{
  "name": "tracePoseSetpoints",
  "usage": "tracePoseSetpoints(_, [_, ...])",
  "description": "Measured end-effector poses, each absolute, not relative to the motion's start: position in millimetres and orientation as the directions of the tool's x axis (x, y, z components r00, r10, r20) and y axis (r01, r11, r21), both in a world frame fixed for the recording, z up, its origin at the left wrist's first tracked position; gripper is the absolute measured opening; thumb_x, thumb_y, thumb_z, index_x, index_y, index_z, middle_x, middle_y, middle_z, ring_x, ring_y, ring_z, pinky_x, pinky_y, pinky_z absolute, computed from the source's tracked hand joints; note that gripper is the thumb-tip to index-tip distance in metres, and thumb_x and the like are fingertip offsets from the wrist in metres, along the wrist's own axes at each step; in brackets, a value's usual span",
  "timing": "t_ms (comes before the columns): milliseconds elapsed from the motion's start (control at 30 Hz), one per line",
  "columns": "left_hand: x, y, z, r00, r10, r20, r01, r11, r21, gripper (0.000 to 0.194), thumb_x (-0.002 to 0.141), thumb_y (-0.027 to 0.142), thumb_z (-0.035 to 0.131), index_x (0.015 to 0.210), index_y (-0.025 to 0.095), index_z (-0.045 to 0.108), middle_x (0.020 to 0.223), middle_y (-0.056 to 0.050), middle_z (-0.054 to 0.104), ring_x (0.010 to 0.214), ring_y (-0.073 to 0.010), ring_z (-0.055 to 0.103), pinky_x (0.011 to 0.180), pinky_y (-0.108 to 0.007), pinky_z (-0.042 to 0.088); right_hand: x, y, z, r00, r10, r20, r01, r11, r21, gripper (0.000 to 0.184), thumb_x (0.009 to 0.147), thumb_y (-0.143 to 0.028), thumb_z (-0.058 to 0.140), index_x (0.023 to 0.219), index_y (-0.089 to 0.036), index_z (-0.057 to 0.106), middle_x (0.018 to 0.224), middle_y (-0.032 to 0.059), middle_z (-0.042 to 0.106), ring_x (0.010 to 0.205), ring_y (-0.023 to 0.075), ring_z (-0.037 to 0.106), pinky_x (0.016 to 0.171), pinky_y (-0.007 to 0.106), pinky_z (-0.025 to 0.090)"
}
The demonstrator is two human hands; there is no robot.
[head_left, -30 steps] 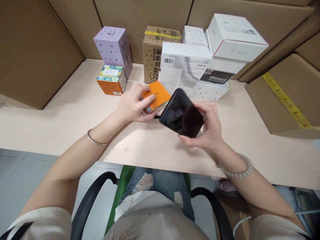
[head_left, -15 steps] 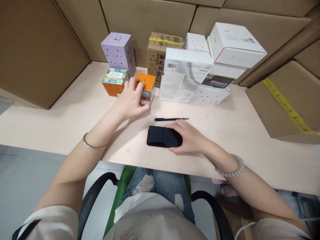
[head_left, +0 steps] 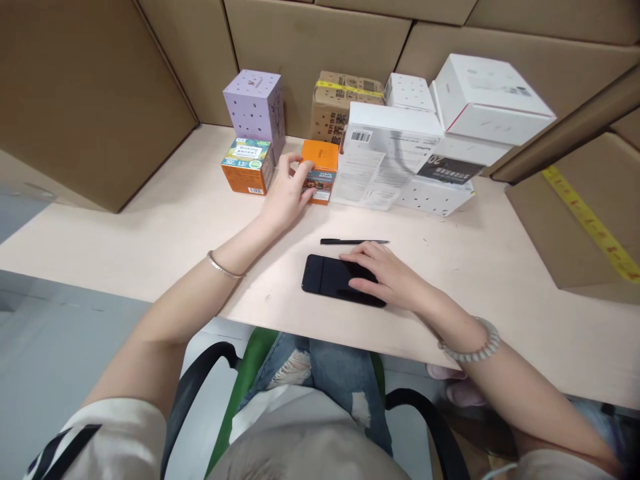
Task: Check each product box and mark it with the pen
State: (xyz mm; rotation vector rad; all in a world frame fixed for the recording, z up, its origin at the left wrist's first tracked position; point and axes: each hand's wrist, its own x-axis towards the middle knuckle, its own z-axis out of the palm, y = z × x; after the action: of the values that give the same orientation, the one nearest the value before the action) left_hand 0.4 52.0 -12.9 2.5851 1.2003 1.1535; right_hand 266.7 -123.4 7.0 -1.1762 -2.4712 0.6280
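Note:
My left hand [head_left: 286,193] reaches to the back of the desk, its fingers closed around a small orange box [head_left: 323,160] that stands on the tabletop between a green-and-orange box [head_left: 246,167] and a large white box [head_left: 385,157]. Flat on a black phone [head_left: 324,275] lies my right hand [head_left: 387,279], fingers stretched over the phone's right half. The phone lies face up near the desk's front edge. A black pen [head_left: 353,241] lies just behind it.
A lilac dotted box [head_left: 253,107], a brown taped carton [head_left: 340,107] and stacked white boxes [head_left: 487,100] line the back. Large cardboard cartons [head_left: 85,87] wall in the pale desk [head_left: 165,220]. A flat carton with yellow tape [head_left: 585,213] lies at the right.
My right hand has laid the phone down on the desk and rests on it. My left hand has carried the orange box back and set it among the boxes.

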Motion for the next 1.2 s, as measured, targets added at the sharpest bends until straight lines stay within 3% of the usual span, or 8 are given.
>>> tracePoseSetpoints(167, [-10.8,45.3,0.4,0.484,0.651,0.584,0.617,-0.728,0.300,0.073,0.101,0.057,0.060,0.162,0.023,0.038,0.164,-0.021,0.044,0.150,-0.0359,0.052,0.121,-0.053,0.051,276.4,-119.2,12.6,-0.480,0.837,0.262,0.744,0.547,-0.383,0.047,0.111,-0.048,0.043,0.130,-0.018,0.073,0.104,0.0138,0.070,0.100,0.0315,0.065,0.089,0.051,0.051])
tracePoseSetpoints(333, [-44.0,50.7,11.1,0.145,0.735,0.662,0.777,-0.499,0.384,0.066,0.102,0.067,0.049,0.154,0.025,0.050,0.166,-0.021,0.046,0.159,-0.0407,0.040,0.132,-0.068,0.028,287.1,-113.4,6.8,-0.372,0.861,0.346,0.883,0.443,-0.153,0.041,0.106,-0.033,0.048,0.136,-0.018,0.071,0.115,0.0180,0.070,0.104,0.0358,0.060,0.087,0.053,0.049])
tracePoseSetpoints(467, [-74.8,75.5,-8.4,-0.053,0.764,0.643,0.829,-0.326,0.455,0.095,0.086,0.081,0.063,0.156,0.018,0.046,0.170,-0.028,0.037,0.164,-0.0519,0.024,0.126,-0.079,0.025,290.5,-108.6,-5.7,-0.370,0.887,0.276,0.917,0.397,-0.044,0.044,0.105,-0.032,0.049,0.136,-0.013,0.072,0.117,0.0219,0.068,0.104,0.0375,0.061,0.087,0.054,0.050])
tracePoseSetpoints(600, [-87.3,93.1,-31.4,-0.148,0.797,0.585,0.811,-0.241,0.534,0.108,0.074,0.077,0.077,0.156,0.016,0.046,0.150,-0.029,0.054,0.137,-0.0497,0.057,0.107,-0.070,0.047,291.8,-108.2,-10.3,-0.400,0.879,0.258,0.910,0.415,-0.002,0.041,0.107,-0.034,0.050,0.130,-0.013,0.077,0.109,0.0195,0.069,0.098,0.0345,0.062,0.084,0.050,0.050])
tracePoseSetpoints(800, [-82.8,79.8,-10.8,-0.065,0.825,0.561,0.846,-0.253,0.470,0.074,0.078,0.055,0.076,0.142,0.024,0.057,0.128,-0.021,0.060,0.107,-0.0414,0.070,0.091,-0.059,0.058,291.6,-109.2,-8.8,-0.442,0.844,0.305,0.891,0.453,0.038,0.037,0.107,-0.033,0.051,0.121,-0.016,0.081,0.103,0.0169,0.071,0.093,0.0326,0.062,0.080,0.047,0.049])
tracePoseSetpoints(933, [-65.9,44.8,29.5,-0.012,0.714,0.701,0.852,-0.359,0.381,0.078,0.084,0.057,0.073,0.154,0.036,0.047,0.140,-0.017,0.055,0.102,-0.0332,0.071,0.085,-0.049,0.060,284.5,-110.7,-1.6,-0.389,0.873,0.294,0.895,0.434,-0.102,0.036,0.104,-0.037,0.055,0.121,-0.017,0.080,0.108,0.0182,0.074,0.097,0.0352,0.065,0.085,0.053,0.052])
tracePoseSetpoints(1067, [-34.6,-1.7,54.8,0.175,0.669,0.722,0.817,-0.508,0.273,0.094,0.083,0.071,0.073,0.161,0.030,0.038,0.139,-0.019,0.054,0.124,-0.0390,0.062,0.090,-0.047,0.061,271.6,-118.7,16.2,-0.257,0.928,0.270,0.750,0.367,-0.551,0.039,0.102,-0.046,0.061,0.124,-0.020,0.079,0.114,0.0159,0.076,0.104,0.0329,0.070,0.091,0.054,0.056])
tracePoseSetpoints(1200, [-2.4,-35.4,44.0,0.425,0.589,0.687,0.651,-0.726,0.219,0.101,0.080,0.081,0.074,0.162,0.031,0.042,0.132,-0.016,0.054,0.121,-0.0368,0.063,0.093,-0.047,0.062,261.6,-125.6,32.7,-0.225,0.974,-0.007,0.319,0.067,-0.945,0.053,0.093,-0.062,0.071,0.130,-0.024,0.073,0.129,0.0125,0.079,0.075,0.0186,0.072,0.059,0.034,0.055])
